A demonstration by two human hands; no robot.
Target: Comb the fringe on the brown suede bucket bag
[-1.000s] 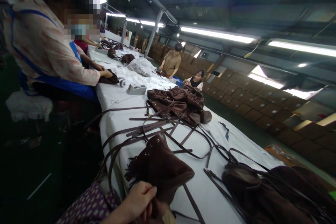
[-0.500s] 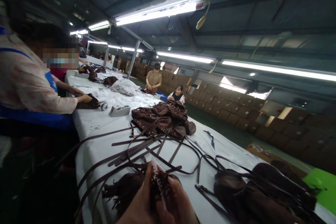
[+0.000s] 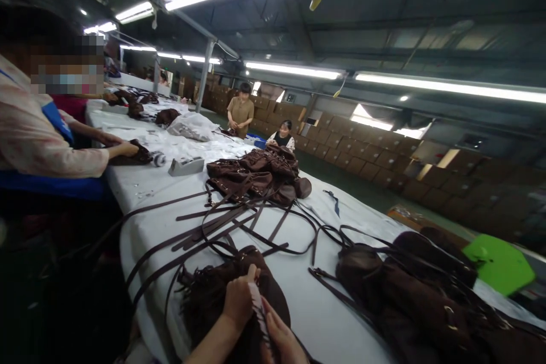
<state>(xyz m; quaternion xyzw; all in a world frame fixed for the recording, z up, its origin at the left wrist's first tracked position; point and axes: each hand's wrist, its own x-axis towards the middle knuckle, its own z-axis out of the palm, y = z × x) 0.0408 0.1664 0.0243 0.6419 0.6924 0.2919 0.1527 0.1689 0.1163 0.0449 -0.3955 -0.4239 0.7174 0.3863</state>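
Observation:
A dark brown bag (image 3: 273, 284) with fringe-like dark strands on its left lies at the near edge of the table. Over it, my left hand (image 3: 239, 300) is closed with thumb and fingers pinching the top of a narrow white strip (image 3: 257, 302) with dark marks along one side. Lower down, my right hand (image 3: 282, 336) presses its fingers against the strip's right side. Whether the strip is fixed to the bag cannot be made out.
Long brown straps (image 3: 205, 233) cross the white-covered table (image 3: 319, 307). A pile of brown bags (image 3: 260, 176) lies ahead, more bags (image 3: 409, 296) at right. A tape dispenser (image 3: 186, 166) stands left of the pile. A co-worker (image 3: 51, 142) handles a brown piece at left.
The view has shifted slightly, bringing more of the bag under my hands into sight. My left hand has turned and now pinches the strip's top; my right hand sits lower on it.

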